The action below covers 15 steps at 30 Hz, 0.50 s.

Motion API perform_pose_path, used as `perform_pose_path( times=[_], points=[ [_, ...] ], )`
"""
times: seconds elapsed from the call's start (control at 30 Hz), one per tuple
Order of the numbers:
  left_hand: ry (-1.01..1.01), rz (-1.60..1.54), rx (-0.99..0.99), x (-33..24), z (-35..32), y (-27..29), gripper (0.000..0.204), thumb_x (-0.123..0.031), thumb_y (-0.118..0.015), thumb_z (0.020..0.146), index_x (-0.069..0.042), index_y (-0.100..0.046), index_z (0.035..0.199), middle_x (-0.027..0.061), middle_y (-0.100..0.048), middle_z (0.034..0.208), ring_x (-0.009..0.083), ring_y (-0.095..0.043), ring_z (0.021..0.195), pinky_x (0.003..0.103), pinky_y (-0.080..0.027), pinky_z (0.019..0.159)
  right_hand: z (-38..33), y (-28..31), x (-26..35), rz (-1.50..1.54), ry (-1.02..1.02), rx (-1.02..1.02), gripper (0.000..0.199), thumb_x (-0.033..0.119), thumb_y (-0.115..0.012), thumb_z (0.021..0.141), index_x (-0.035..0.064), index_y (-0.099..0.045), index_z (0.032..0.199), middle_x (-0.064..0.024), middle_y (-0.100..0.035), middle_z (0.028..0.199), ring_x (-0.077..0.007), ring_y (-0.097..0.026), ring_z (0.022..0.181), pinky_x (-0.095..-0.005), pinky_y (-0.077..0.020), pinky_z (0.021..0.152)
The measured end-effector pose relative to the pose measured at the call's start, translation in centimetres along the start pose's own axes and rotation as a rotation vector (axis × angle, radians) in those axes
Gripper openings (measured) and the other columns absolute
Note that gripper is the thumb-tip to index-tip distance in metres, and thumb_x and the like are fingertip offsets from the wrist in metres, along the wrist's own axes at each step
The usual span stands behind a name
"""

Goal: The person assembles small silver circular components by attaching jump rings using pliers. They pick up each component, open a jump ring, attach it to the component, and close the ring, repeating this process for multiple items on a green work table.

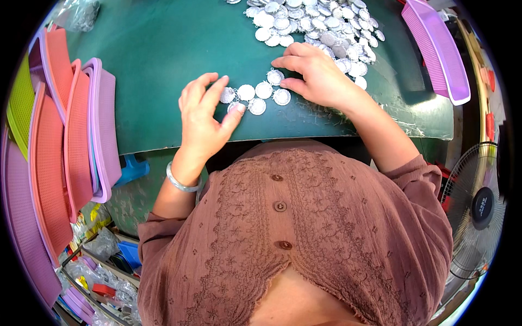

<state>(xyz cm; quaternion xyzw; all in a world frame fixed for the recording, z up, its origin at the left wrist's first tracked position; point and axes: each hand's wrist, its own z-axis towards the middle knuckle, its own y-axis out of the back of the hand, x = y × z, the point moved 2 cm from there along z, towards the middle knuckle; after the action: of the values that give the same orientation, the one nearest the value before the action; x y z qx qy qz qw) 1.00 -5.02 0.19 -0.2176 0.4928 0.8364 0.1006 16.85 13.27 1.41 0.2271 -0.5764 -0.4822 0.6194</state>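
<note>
Several round silver, coin-like pendants [256, 106] with ridged rims and small loops lie in two loose rows on the green tabletop, between my hands. My left hand [204, 111] rests at the left end of this group, fingers apart. Its thumb and fingertips touch or partly cover the leftmost pendants. From the right reaches my right hand [318, 73], its thumb and index finger spread on either side of the upper right pendant [275, 77]. I cannot tell whether those fingertips touch it. Beyond that hand spreads a large heap of similar silver pendants [326, 24].
Purple, pink and green plastic baskets [103, 130] crowd the table's left side. A purple basket [435, 51] stands at the far right. A clear plastic bag [79, 15] lies far left. Right of me is a fan [481, 209]. The table's front edge [304, 138] is close to my body.
</note>
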Motion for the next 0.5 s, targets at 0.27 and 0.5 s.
perform_pose_path(
  times=[0.27,0.5],
  points=[
    [0.118,-0.109,-0.138,1.9,-1.1,0.3,0.028,-0.005,-0.062,0.084,-0.004,-0.066,0.111,0.0134,-0.060,0.115,0.0276,-0.056,0.106,0.035,-0.045,0.090,1.2,-0.3,0.1,-0.091,0.079,0.010,0.023,0.010,-0.071,0.076,0.0045,-0.067,0.098,-0.0102,-0.059,0.089,-0.0312,-0.058,0.088,-0.0405,-0.0477,0.075],
    [0.101,-0.095,-0.117,1.4,-0.9,0.2,0.024,-0.003,-0.061,0.083,-0.003,-0.067,0.107,0.0128,-0.062,0.112,0.0275,-0.057,0.104,0.036,-0.046,0.090,4.0,-1.6,0.4,-0.127,0.088,0.027,0.021,0.012,-0.069,0.077,0.0055,-0.068,0.098,-0.0121,-0.063,0.086,-0.0310,-0.063,0.084,-0.0408,-0.0502,0.075]
  ],
)
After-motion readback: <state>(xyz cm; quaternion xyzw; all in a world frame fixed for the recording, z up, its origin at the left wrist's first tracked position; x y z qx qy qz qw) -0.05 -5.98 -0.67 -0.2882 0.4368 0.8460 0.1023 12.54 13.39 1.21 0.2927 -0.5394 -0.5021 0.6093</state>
